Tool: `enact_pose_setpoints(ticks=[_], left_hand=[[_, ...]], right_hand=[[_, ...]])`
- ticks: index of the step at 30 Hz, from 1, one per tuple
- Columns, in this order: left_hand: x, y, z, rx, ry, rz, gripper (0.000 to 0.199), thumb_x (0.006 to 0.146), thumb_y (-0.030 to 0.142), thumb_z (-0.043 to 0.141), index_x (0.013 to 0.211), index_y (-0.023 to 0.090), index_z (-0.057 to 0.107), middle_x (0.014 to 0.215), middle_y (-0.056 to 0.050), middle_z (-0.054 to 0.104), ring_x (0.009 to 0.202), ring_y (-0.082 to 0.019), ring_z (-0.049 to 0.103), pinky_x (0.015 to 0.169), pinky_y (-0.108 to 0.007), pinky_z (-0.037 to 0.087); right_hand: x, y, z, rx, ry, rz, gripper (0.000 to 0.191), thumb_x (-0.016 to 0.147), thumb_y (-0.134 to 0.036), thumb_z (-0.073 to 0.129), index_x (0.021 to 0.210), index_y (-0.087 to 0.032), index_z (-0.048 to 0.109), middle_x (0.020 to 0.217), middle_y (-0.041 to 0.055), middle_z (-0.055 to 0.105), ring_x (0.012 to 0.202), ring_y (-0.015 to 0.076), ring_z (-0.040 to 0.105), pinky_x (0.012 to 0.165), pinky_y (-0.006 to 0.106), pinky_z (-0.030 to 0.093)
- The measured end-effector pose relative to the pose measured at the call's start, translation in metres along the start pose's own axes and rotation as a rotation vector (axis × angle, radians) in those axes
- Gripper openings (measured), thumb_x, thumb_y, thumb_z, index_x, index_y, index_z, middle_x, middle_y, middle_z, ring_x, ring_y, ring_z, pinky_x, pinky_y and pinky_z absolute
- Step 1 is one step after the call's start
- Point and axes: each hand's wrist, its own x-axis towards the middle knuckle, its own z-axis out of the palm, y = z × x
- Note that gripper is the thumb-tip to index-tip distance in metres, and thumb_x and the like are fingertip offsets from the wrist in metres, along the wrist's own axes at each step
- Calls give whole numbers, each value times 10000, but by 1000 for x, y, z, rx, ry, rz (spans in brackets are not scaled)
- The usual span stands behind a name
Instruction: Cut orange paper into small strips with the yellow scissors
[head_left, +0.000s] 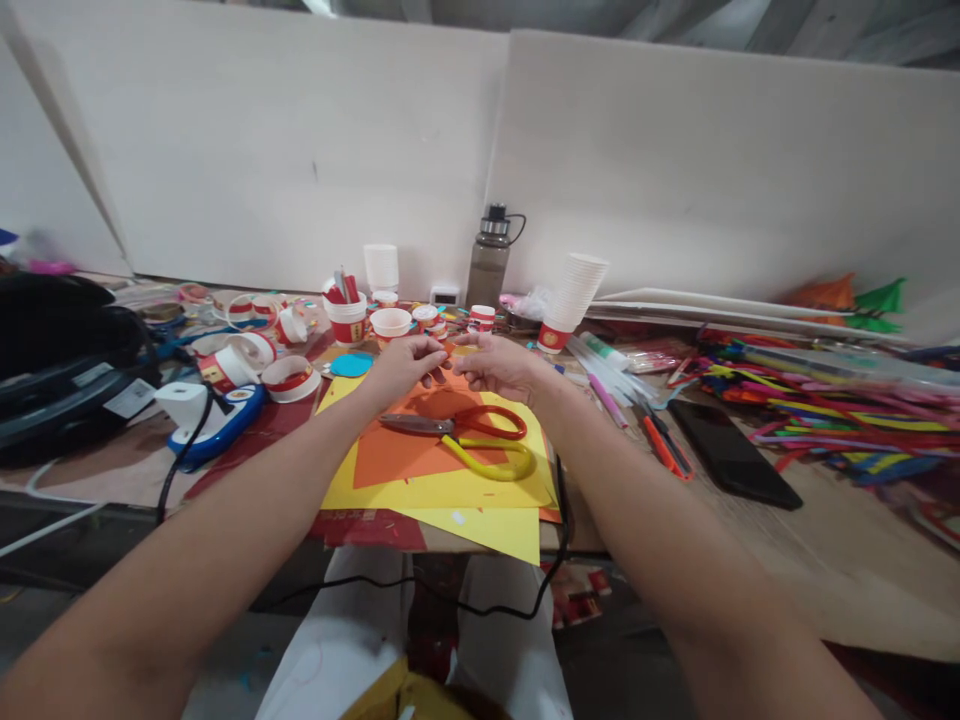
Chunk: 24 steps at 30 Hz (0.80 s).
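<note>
My left hand [415, 362] and my right hand [491, 362] meet above the paper, fingers bent and pinched close together. Between their fingertips shows a small orange piece [459, 349], probably paper; its shape is mostly hidden. Below them a pair of scissors [420, 425], with one red and one yellow handle loop, lies slightly apart on an orange sheet [382, 460]. Beneath that sheet are yellow sheets [502, 535], one jutting over the table's front edge. A blue disc [351, 365] rests by my left wrist.
Paper cups [346, 325] and cut cup rings [291, 380] crowd the left and back. A cup stack [574, 295] and water bottle [489, 265] stand behind. On the right lie a utility knife [666, 447], phone [735, 453] and pipe cleaners [825, 400]. A power strip [221, 425] sits left.
</note>
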Motion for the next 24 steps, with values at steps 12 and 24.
enact_pose_setpoints(ticks=[12, 24], left_hand=[[-1, -4, 2, -159, -61, -120, 254, 757, 366, 663, 801, 124, 596, 694, -62, 671, 510, -101, 606, 471, -194, 419], [-2, -6, 6, -274, -41, -216, 219, 779, 325, 654, 810, 125, 570, 689, -84, 689, 510, -103, 623, 460, -171, 422]], right_hand=[[8, 11, 5, 33, 170, -225, 68, 752, -75, 577, 722, -135, 572, 570, -30, 601, 508, 52, 559, 561, 172, 485], [13, 19, 0, -809, 426, -504, 73, 815, -170, 535, 791, -161, 604, 775, 16, 626, 645, 105, 552, 604, 219, 441]])
